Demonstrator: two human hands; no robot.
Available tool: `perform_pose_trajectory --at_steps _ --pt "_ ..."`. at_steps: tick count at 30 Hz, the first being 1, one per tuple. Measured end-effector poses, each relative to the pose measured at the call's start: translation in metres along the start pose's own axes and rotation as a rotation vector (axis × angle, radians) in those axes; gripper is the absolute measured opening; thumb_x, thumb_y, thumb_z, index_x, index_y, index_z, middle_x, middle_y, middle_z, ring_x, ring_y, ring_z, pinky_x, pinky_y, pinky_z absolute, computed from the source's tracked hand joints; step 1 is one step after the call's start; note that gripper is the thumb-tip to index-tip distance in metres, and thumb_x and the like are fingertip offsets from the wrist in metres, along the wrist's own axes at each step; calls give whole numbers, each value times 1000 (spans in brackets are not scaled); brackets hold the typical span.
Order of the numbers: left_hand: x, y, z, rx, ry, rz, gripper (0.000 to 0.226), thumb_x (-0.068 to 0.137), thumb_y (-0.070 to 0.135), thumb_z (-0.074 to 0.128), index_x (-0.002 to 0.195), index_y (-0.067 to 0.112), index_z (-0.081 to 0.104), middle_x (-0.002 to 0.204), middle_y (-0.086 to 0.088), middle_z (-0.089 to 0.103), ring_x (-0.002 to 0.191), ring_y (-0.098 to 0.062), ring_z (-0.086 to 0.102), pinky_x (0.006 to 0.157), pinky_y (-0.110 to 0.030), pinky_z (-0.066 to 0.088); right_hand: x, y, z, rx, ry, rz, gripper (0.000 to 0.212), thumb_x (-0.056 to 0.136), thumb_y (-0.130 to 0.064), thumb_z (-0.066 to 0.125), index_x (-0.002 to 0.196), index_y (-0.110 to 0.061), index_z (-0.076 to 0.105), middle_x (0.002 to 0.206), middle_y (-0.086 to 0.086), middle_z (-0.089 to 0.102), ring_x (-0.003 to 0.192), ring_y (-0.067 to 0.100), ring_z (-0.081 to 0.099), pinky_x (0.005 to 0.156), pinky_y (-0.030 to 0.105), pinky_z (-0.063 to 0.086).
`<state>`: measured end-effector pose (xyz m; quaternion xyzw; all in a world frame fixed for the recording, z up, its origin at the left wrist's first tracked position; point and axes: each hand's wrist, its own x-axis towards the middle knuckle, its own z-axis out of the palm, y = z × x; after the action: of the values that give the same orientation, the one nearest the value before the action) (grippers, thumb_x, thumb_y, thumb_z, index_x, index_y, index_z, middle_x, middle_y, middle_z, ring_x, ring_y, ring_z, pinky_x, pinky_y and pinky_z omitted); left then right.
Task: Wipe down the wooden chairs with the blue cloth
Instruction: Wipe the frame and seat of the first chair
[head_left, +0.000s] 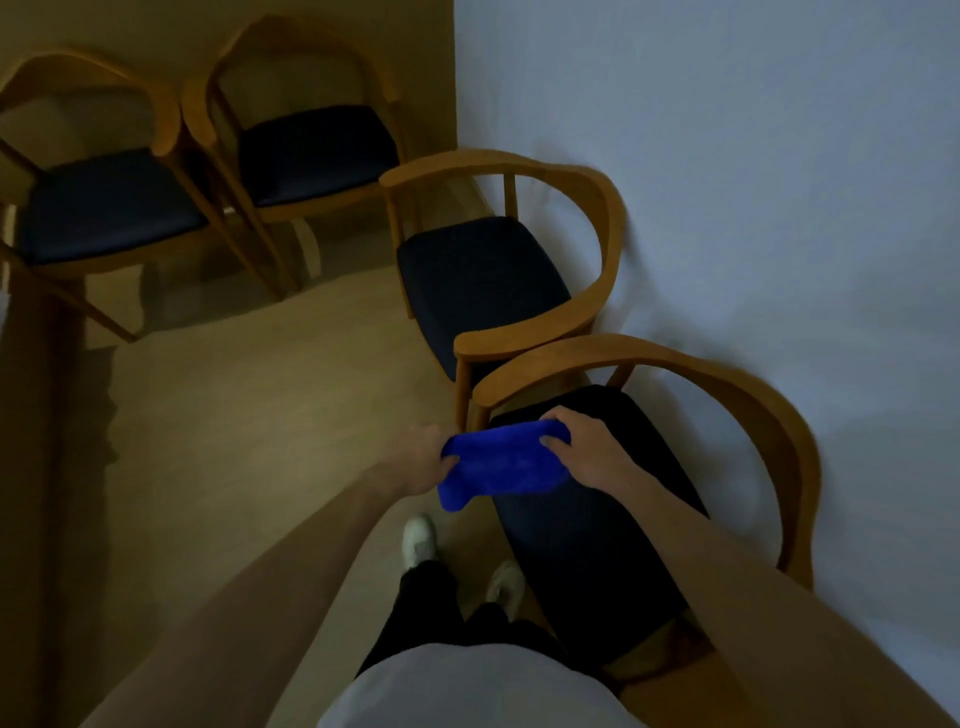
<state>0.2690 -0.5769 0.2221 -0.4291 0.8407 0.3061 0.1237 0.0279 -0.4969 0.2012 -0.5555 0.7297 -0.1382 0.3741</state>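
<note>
Nearest, person: standing on the floor (249, 415), white shoes (418, 538) and dark trousers visible at the bottom edge, both bare forearms reaching forward.
Left hand (423, 460): grip closed on the left end of the blue cloth (501, 462), fingers curled round the fabric.
Right hand (584, 449): grip closed on the right end of the same cloth, fingertips pressed onto its top.
Blue cloth: bunched between both hands, held over the front left corner of the nearest chair (748, 415); whether it touches the dark seat, cannot tell.
Nearest chair: wooden curved armrest and back, dark seat pad, back against the pale wall (727, 156).
Second chair (597, 249): just beyond the first, same build, also along the wall; armrests of the two nearly touching.
Far chairs: two more, one at the far left (109, 208), one beside it (311, 150), standing side by side against the far wall.
</note>
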Motion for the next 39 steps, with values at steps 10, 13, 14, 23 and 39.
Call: perform_pose_trajectory --at_steps 10,13,14,23,39 --pt "77 -29 -13 -128 -74 10 14 95 30 53 104 19 57 95 -1 63 86 -17 59 71 -31 45 61 4 -16 17 -26 161 18 96 -28 56 111 -35 50 98 -18 55 87 -1 53 68 14 37" --pt "108 -36 -19 -177 -91 -18 13 96 28 52 103 18 55 93 -2 61 84 -19 58 69 -31 43 89 0 -24 1 -8 234 21 98 -25 55 118 -28 52 108 -9 58 92 3 51 80 23 40" --pt "120 -38 -20 -196 -86 -40 13 96 27 52 103 17 55 94 -3 62 84 -19 58 70 -31 43 99 -2 -27 -10 5 252 21 98 -24 54 119 -26 53 110 -7 59 93 4 53 82 25 41" --pt "208 -52 15 -342 54 -292 24 97 29 49 115 13 54 102 -6 62 94 -26 60 75 -36 47 196 4 11 -167 139 331 67 92 -17 62 149 -17 27 156 12 23 142 31 26 109 45 34" --pt "213 -107 82 -456 278 -568 42 89 53 56 117 21 58 124 1 52 92 -10 61 72 -28 51 237 75 81 -844 -249 -615 104 83 -57 63 153 -38 -11 164 7 -13 149 35 -10 117 58 -6"
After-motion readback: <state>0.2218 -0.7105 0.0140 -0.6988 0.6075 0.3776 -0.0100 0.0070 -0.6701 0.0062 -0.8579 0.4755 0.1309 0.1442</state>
